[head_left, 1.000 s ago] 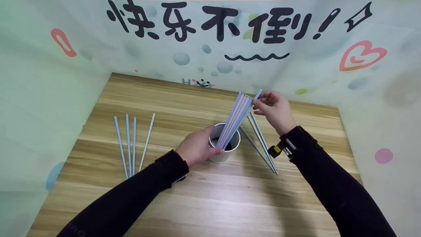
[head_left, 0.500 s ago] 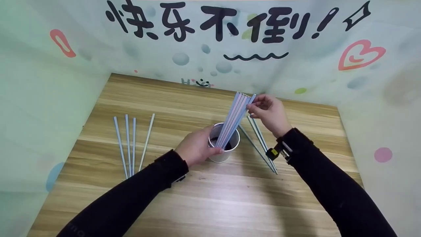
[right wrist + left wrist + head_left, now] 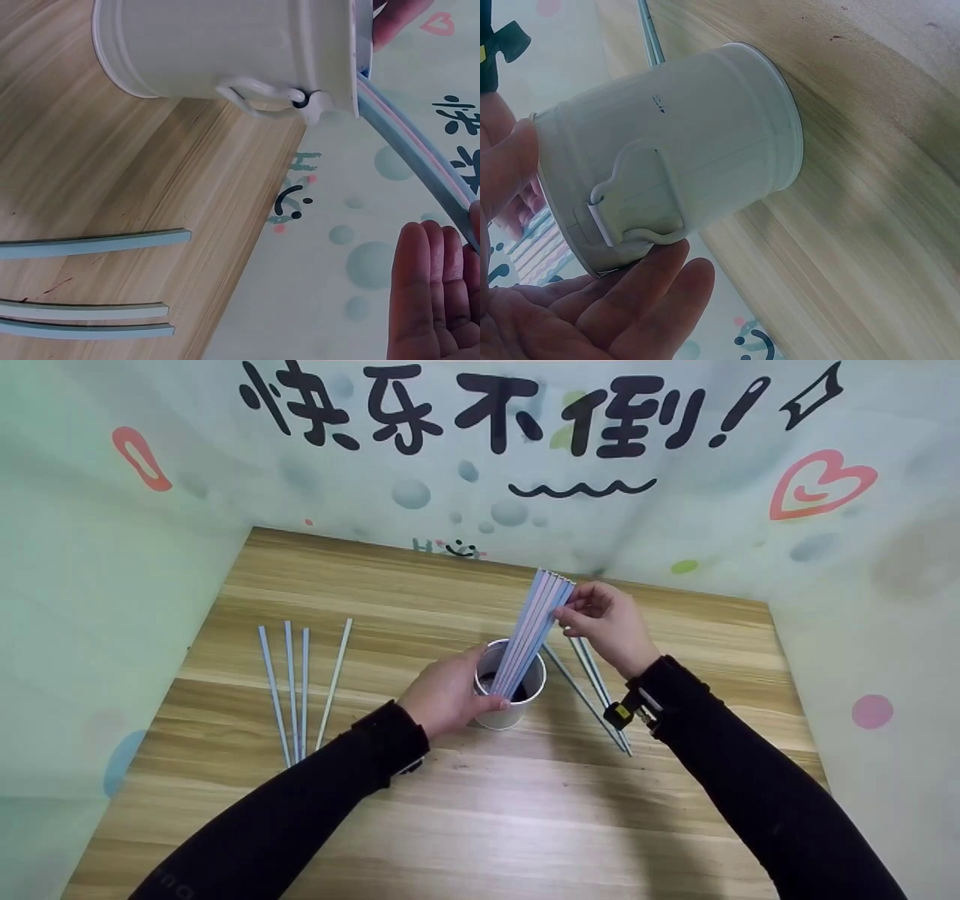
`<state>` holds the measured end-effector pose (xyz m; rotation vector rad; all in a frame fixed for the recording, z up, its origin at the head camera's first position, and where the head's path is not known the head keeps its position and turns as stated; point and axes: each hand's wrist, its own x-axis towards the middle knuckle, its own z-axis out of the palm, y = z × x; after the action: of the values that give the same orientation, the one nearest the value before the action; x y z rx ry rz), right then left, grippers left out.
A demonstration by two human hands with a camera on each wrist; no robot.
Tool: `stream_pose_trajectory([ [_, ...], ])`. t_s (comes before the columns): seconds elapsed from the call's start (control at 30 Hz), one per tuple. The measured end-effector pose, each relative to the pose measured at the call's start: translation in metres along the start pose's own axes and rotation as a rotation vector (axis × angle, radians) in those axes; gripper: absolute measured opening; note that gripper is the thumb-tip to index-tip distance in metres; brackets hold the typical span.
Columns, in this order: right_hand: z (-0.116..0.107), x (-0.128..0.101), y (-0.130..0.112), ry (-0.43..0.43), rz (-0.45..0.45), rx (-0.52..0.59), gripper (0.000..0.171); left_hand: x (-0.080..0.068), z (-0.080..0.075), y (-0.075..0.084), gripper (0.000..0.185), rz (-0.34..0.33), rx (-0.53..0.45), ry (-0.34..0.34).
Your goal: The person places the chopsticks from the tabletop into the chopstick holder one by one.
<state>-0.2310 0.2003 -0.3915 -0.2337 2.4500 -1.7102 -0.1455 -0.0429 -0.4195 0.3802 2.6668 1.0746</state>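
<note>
A small white pail [image 3: 501,718] with ear-like side handles stands on the table. My left hand [image 3: 450,694] grips it at the rim, thumb over the near edge and fingers near one handle [image 3: 641,195]. Blue and pink chopsticks [image 3: 529,626] lean in the pail in a flat fan, tilted to the right. At the fan's right edge, my right hand [image 3: 604,622] pinches a blue chopstick [image 3: 420,161] near its upper end; the other fingers extend loosely. The chopsticks' lower ends sit inside the pail, partly behind my left thumb. A dark bottom shows inside it.
Several chopsticks [image 3: 291,682], blue and one pale, lie on the table's left, partly under my left sleeve. Greenish and pale chopsticks [image 3: 596,690] lie right of the pail. A printed cloth [image 3: 360,502] rises behind the wooden table [image 3: 510,825].
My right hand has moved down and left, bringing the blue chopstick from apart to alongside the fan. The left hand and pail stay put.
</note>
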Motion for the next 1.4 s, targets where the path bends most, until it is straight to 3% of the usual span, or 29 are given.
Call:
stream_pose_trajectory([
  [0.43, -0.004, -0.003, 0.010, -0.036, 0.011, 0.003, 0.025, 0.000, 0.000, -0.001, 0.078, 0.024, -0.001, 0.011],
  [0.77, -0.020, 0.004, 0.023, 0.009, 0.035, -0.048, 0.023, 0.000, 0.000, -0.001, 0.075, 0.019, 0.023, 0.013],
  [0.93, -0.026, 0.010, 0.035, 0.029, 0.062, -0.136, 0.025, -0.001, 0.000, -0.001, 0.074, 0.016, 0.020, 0.015],
  [1.4, -0.042, 0.025, 0.067, 0.014, 0.125, -0.524, 0.033, -0.001, -0.001, -0.001, 0.076, 0.002, 0.011, 0.003],
])
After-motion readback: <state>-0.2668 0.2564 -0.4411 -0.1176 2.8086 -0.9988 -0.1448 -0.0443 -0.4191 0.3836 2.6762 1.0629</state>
